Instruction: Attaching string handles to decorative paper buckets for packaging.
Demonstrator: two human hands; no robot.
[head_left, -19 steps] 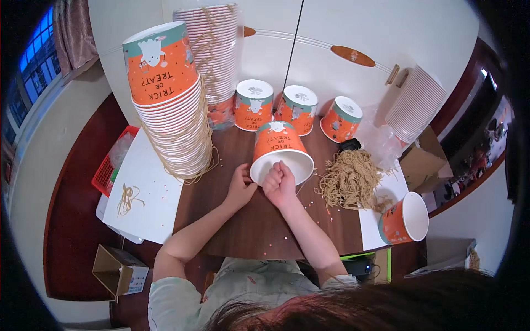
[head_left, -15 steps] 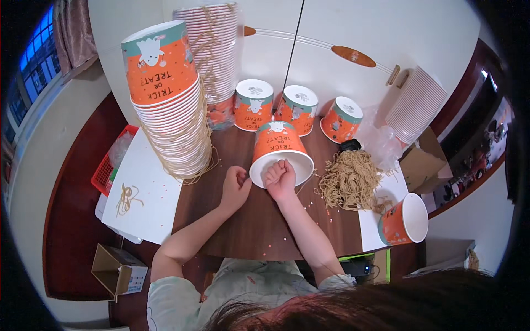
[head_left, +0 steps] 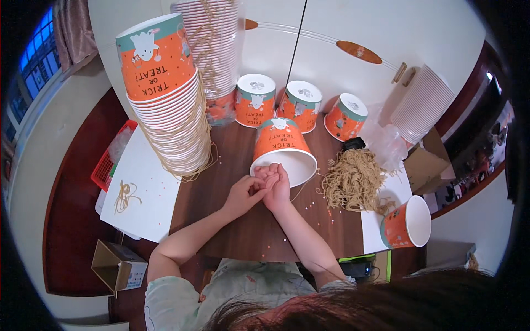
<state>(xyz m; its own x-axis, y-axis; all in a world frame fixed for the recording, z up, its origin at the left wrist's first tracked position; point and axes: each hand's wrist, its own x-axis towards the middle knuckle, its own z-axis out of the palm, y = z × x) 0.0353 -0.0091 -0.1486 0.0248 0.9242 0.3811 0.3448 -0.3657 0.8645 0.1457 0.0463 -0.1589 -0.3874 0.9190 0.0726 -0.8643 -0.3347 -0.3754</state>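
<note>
An orange paper bucket (head_left: 279, 138) with a green band lies tilted on the table, its white mouth facing me. Just before that mouth my two hands touch. My right hand (head_left: 277, 190) is cupped, palm turned toward the left, its fingers loosely curled with the thumb apart. Against that palm rest the bent fingers and thumb of my left hand (head_left: 244, 194), drawn together; whatever lies between them is too small or hidden to make out. A thin tan cord trails from the bucket's rim beside my right wrist. Right of it sits a tangled heap of tan cords (head_left: 353, 179).
Three upturned buckets (head_left: 255, 102) stand along the back. A tall stack of buckets (head_left: 171, 127) rises at the left; wrapped stacks (head_left: 212, 49) stand behind it and at the far right. One bucket (head_left: 406, 220) lies near the right edge. Small beads dot the brown table (head_left: 243, 237).
My left hand has moved right and up to meet my right hand. The right hand has loosened from a fist into a cupped shape and turned its palm leftward. The view has shifted slightly.
</note>
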